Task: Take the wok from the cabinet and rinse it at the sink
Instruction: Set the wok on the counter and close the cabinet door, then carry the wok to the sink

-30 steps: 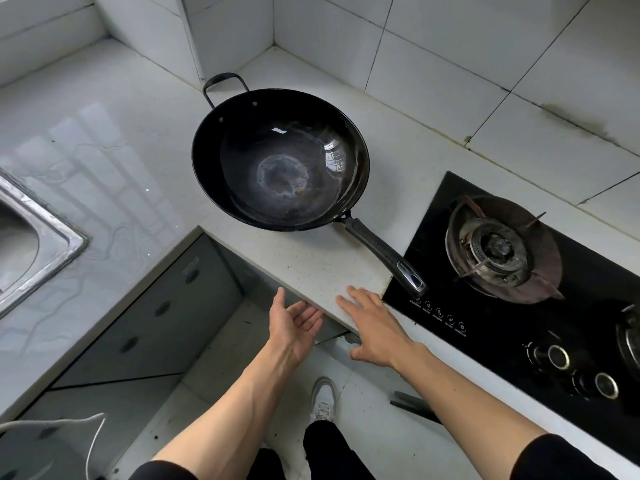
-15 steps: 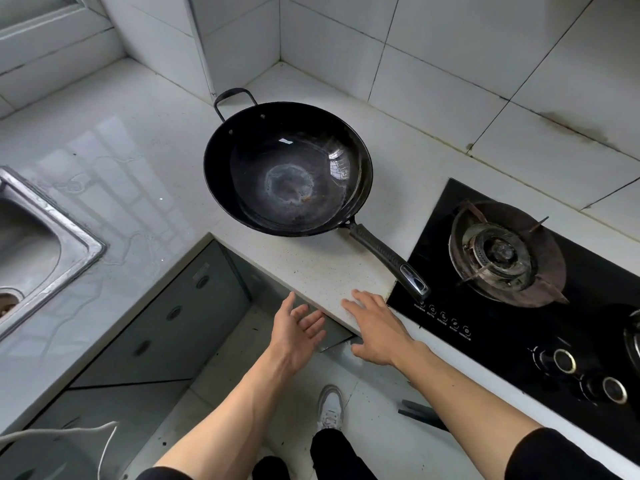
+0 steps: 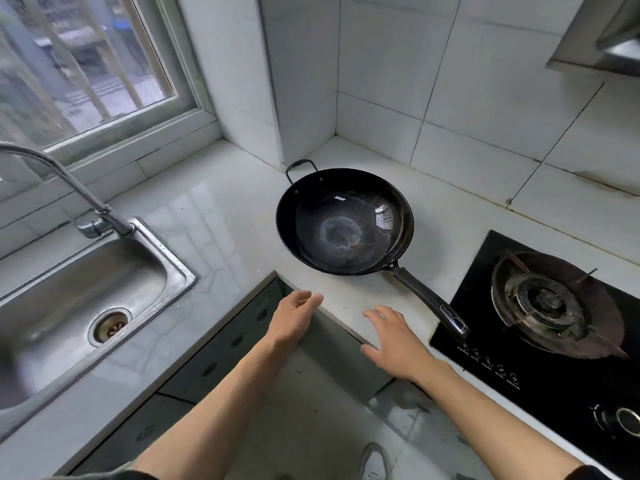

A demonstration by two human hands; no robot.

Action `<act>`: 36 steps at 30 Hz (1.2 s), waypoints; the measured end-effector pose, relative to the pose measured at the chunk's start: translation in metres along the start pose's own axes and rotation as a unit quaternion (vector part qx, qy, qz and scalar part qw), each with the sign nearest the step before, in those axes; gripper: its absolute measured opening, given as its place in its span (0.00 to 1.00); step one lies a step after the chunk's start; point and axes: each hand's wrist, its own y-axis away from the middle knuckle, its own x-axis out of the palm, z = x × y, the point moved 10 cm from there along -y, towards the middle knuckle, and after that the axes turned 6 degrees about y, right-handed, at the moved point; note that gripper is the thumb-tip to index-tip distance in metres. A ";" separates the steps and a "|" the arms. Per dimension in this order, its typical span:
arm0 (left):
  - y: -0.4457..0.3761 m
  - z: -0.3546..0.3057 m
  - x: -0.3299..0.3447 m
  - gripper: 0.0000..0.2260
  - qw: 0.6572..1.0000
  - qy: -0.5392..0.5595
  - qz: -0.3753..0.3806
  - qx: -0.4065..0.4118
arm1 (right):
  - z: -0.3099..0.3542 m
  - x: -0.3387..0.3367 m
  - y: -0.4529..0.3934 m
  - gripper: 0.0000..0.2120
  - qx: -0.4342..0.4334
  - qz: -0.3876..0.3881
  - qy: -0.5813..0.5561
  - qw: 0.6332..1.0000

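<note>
countertop (image 3: 214,216): pale, glossy, L-shaped, wraps the inner corner; carries sink, wok, hob.
walls (image 3: 450,81): white tile, dark grout stains on the right near the counter line.
window (image 3: 79,64): upper left, bars outside, view beyond blurred.
sink (image 3: 166,258): steel basin set in the counter, left; drain strainer (image 3: 110,325) in the bottom.
hob (image 3: 460,334): black glass, right side, set in the counter; row of touch icons on its near edge.
burner (image 3: 547,303): rusty ring and pan supports, mid-hob; knob (image 3: 627,418) at lower right.
wok (image 3: 343,226): black, upright on the counter in the corner, between sink and hob, apart from both; worn pale patch in the bottom. Small loop handle toward the wall corner.
wok handle (image 3: 429,299): long, dark, runs toward the near right; tip overhangs the hob corner.
cabinet fronts (image 3: 221,348): grey, below the counter edge; floor tiles visible below.
faucet (image 3: 69,181): curved steel spout, base at the sink's back rim.
hood (image 3: 602,39): steel corner, top right, mostly cut off.
left hand (image 3: 294,317): fingers straight and relaxed, holds nothing, at the counter's inner corner edge, short of the wok.
right hand (image 3: 394,337): palm down, fingers spread, holds nothing, over the counter edge just left of the handle tip; contact with the counter unclear.
shoe (image 3: 374,462): white, on the floor, bottom edge.
path wok to sink: bare counter only.
</note>
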 end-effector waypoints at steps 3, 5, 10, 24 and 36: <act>0.007 -0.043 -0.026 0.23 0.995 -0.075 -0.025 0.067 | 0.028 -0.036 -0.004 0.30 -0.036 -0.053 -0.012 0.998; 0.013 -0.068 -0.045 0.22 0.989 -0.099 -0.045 0.101 | 0.046 -0.061 -0.004 0.30 -0.055 -0.090 -0.015 0.994; 0.027 -0.108 -0.079 0.23 0.972 -0.139 -0.070 0.176 | 0.079 -0.111 0.000 0.31 -0.077 -0.161 -0.012 0.984; 0.027 -0.169 -0.104 0.23 0.781 -0.491 -0.103 0.371 | 0.068 -0.153 0.007 0.30 -0.002 -0.196 0.033 0.980; -0.070 -0.222 -0.088 0.24 0.759 -0.552 -0.078 0.335 | -0.001 -0.179 -0.062 0.31 0.024 -0.208 -0.008 0.978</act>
